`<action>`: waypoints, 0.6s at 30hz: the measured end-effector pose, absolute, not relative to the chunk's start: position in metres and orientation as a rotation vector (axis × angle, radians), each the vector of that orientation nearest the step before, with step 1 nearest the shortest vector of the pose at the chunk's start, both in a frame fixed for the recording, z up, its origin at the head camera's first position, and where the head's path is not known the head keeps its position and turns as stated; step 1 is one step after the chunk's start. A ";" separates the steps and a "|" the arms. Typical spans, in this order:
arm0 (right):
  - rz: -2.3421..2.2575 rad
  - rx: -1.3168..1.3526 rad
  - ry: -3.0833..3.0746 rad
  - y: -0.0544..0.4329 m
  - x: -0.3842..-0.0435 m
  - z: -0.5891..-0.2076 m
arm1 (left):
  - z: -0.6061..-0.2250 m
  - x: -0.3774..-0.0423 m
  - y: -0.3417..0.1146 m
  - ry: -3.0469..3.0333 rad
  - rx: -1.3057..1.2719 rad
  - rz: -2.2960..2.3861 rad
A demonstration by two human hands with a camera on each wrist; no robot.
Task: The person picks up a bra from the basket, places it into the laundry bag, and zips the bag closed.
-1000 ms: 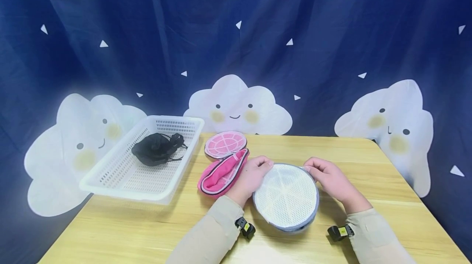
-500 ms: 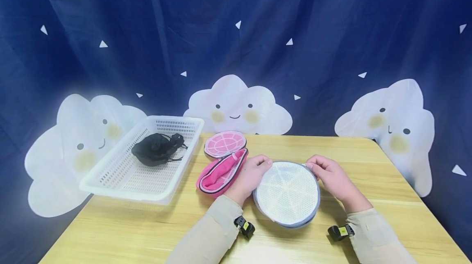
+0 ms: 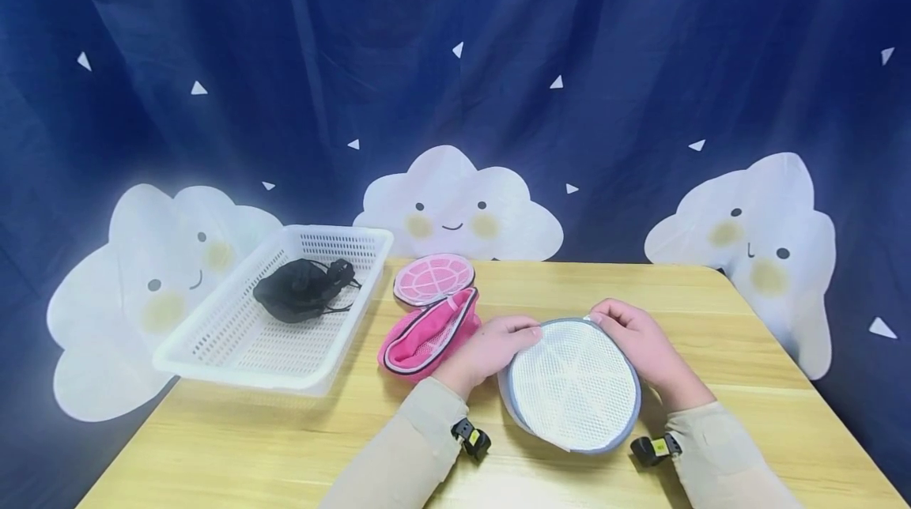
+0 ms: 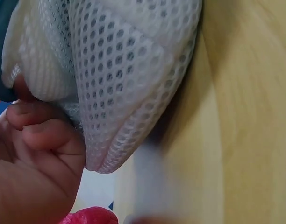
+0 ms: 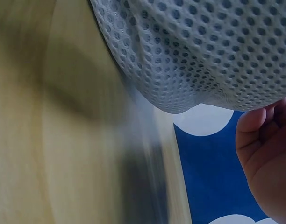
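Observation:
A round white mesh laundry bag point(image 3: 575, 384) with grey-blue trim is held close over the table, its flat top tilted toward me. My left hand point(image 3: 494, 347) holds the bag's upper left edge, with curled fingers against the trim and soft mesh side in the left wrist view. At the upper right edge my right hand point(image 3: 640, 343) pinches the trim with thumb and forefinger. In the right wrist view the mesh side point(image 5: 199, 51) bulges above the table and hides some fingertips. Beside my left wrist lies a pink mesh laundry bag point(image 3: 430, 335), unzipped, its round lid point(image 3: 434, 280) folded back.
On the table's left side stands a white plastic basket point(image 3: 342, 347) with a black drawstring pouch point(image 3: 302, 289) in it. The wooden table point(image 3: 747, 398) ends at a blue curtain point(image 3: 605, 58) printed with clouds.
The white mesh bag has shifted right and slightly toward me, turning in my hands. My left hand has moved right with it, while my right hand stays nearly in place.

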State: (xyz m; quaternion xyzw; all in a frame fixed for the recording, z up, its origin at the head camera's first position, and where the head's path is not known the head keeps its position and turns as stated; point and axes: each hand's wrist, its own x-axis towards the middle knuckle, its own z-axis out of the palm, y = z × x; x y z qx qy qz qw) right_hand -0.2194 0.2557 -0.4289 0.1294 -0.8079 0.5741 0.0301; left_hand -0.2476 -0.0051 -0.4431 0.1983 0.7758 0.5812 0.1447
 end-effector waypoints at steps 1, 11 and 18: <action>1.766 0.397 -2.496 0.255 -0.219 -0.429 | -0.443 -0.247 -0.005 2.250 0.594 1.660; 1.677 0.438 -2.536 0.251 -0.218 -0.430 | -0.443 -0.248 -0.004 2.289 0.645 1.642; 1.654 0.505 -2.556 0.247 -0.220 -0.434 | -0.443 -0.247 -0.001 2.346 0.775 1.533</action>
